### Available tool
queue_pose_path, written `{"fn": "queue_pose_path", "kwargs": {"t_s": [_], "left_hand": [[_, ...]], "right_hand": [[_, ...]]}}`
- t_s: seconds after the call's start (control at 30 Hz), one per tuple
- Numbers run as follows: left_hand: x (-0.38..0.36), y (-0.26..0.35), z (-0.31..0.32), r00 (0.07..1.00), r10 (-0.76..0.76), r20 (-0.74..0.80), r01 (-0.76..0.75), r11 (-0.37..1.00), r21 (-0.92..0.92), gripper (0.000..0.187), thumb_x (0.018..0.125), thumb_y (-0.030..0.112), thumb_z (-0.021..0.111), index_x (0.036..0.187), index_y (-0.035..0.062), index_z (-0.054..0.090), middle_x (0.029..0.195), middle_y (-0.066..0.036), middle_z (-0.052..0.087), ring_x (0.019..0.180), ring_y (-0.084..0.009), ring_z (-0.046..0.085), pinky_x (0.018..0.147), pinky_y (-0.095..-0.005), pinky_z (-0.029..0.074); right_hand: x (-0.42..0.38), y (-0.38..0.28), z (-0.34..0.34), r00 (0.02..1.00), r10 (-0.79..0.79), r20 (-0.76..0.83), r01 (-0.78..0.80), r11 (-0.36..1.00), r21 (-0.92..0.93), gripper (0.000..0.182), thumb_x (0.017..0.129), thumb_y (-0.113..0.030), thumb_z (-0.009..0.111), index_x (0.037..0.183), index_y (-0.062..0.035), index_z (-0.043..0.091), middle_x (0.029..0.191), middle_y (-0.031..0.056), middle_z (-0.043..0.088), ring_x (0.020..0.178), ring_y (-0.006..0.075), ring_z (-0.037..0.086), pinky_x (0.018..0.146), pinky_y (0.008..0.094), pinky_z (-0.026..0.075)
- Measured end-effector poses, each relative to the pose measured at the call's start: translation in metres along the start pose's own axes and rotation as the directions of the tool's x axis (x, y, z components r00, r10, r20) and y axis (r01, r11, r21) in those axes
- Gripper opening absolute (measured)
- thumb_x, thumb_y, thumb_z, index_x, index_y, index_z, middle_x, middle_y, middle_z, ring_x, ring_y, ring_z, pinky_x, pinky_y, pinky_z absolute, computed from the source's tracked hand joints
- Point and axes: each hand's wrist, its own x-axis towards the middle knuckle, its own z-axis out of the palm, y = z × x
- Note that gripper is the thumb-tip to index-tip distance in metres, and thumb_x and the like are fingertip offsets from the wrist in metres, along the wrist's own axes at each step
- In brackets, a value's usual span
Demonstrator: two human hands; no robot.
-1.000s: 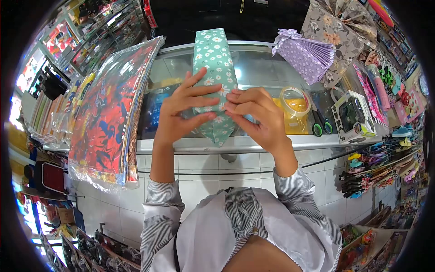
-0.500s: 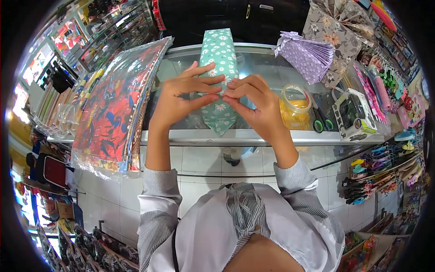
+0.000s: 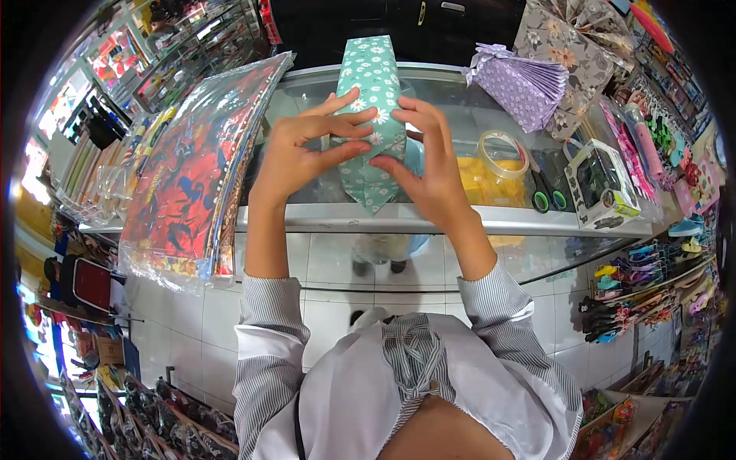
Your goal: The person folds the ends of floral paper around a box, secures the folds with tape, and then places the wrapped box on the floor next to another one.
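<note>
1. Fingers (image 3: 337, 126) of the left hand (image 3: 299, 157) lie spread across the left face of a green daisy-print wrapped package (image 3: 369, 84), thumb tucked under, pressing the paper flat.
2. Fingers of the right hand (image 3: 429, 165) stand spread wide on the package's right side, index tip near the top fold, palm turned toward the paper; the package sits clasped between both hands.
3. That package lies lengthwise on the glass tabletop (image 3: 460, 123), its pointed folded end (image 3: 371, 201) reaching toward the near edge and its far end at the far edge.
4. Against the tabletop's left edge leans a stack of plastic-sleeved red printed sheets (image 3: 192, 169), overhanging the near left corner.
5. Right of the right hand, a clear tape roll (image 3: 502, 157) rests on the glass, with black-handled scissors (image 3: 546, 195) just beside it toward the near edge.
6. A boxed item with a clear window (image 3: 602, 184) sits by the right edge.
7. Near the far right corner lies a purple pleated gift wrap with a bow (image 3: 517, 88).
</note>
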Motion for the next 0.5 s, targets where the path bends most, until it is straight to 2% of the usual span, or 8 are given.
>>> {"fn": "queue_pose_path", "kwargs": {"t_s": [0.07, 0.27, 0.37, 0.47, 0.5], "left_hand": [[0.002, 0.0, -0.001, 1.0, 0.024, 0.0, -0.024, 0.999, 0.031, 0.015, 0.069, 0.004, 0.075, 0.083, 0.0029, 0.071, 0.102, -0.009, 0.069, 0.121, -0.0259, 0.052, 0.107, -0.0471, 0.031], [0.004, 0.001, -0.002, 0.994, 0.106, 0.013, -0.106, 0.99, 0.09, 0.017, 0.068, 0.005, 0.076, 0.084, 0.0033, 0.07, 0.106, -0.007, 0.068, 0.119, -0.0259, 0.053, 0.107, -0.0478, 0.032], [0.001, -0.005, -0.001, 0.989, 0.146, 0.022, -0.147, 0.988, 0.056, 0.018, 0.069, 0.001, 0.075, 0.085, 0.001, 0.068, 0.112, -0.01, 0.065, 0.122, -0.0286, 0.05, 0.108, -0.0495, 0.03], [-0.004, -0.01, 0.0, 0.989, 0.148, -0.021, -0.147, 0.987, 0.063, 0.02, 0.069, 0.0, 0.075, 0.087, -0.0001, 0.067, 0.112, -0.01, 0.066, 0.122, -0.0287, 0.05, 0.108, -0.0476, 0.031], [-0.007, -0.011, -0.001, 0.989, 0.138, -0.054, -0.134, 0.988, 0.073, 0.02, 0.069, 0.002, 0.076, 0.087, 0.0008, 0.067, 0.11, -0.01, 0.066, 0.12, -0.0286, 0.052, 0.106, -0.047, 0.033]], "right_hand": [[-0.005, 0.004, 0.006, 1.0, -0.017, 0.01, 0.017, 1.0, -0.007, 0.062, 0.074, -0.014, 0.074, 0.126, -0.0097, 0.04, 0.13, 0.0153, 0.039, 0.119, 0.0353, 0.044, 0.093, 0.0404, 0.044], [-0.014, -0.004, 0.01, 0.968, 0.251, 0.023, -0.252, 0.964, 0.086, 0.069, 0.076, -0.015, 0.073, 0.132, -0.0075, 0.033, 0.132, 0.0203, 0.037, 0.12, 0.0373, 0.042, 0.095, 0.0408, 0.042], [-0.015, -0.005, 0.014, 0.983, 0.18, 0.021, -0.178, 0.98, -0.085, 0.074, 0.077, -0.016, 0.073, 0.135, -0.0038, 0.029, 0.133, 0.0216, 0.036, 0.121, 0.0375, 0.041, 0.099, 0.0411, 0.039], [-0.019, -0.007, 0.02, 0.977, 0.202, 0.065, -0.191, 0.97, -0.148, 0.075, 0.08, -0.017, 0.07, 0.138, -0.001, 0.025, 0.138, 0.0237, 0.032, 0.125, 0.0396, 0.038, 0.101, 0.0422, 0.036], [-0.022, -0.006, 0.022, 0.966, 0.248, 0.074, -0.238, 0.964, -0.121, 0.076, 0.081, -0.016, 0.069, 0.139, -0.0013, 0.022, 0.139, 0.0226, 0.032, 0.124, 0.0392, 0.039, 0.101, 0.0421, 0.037]]}}
